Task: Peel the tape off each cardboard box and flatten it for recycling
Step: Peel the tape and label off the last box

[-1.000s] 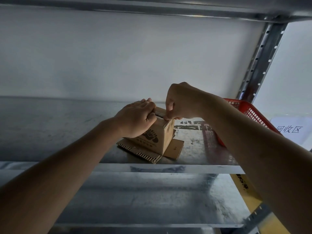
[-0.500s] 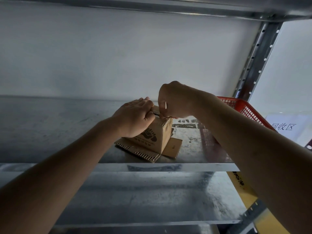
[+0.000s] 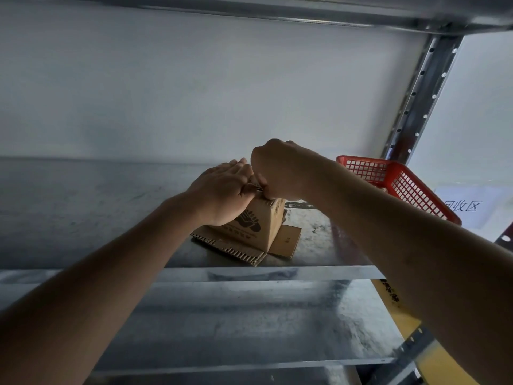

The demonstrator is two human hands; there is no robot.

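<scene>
Your two bare forearms extend forward and converge at center. Your left hand lies palm down, its fingers nearly straight and pointing away from you, thumb tucked toward the right hand. Your right hand is curled with knuckles up, its fingertips pinching downward, touching the left thumb.

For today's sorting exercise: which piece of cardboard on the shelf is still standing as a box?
The printed box under both hands; the corrugated pieces beneath it lie flat.
</scene>
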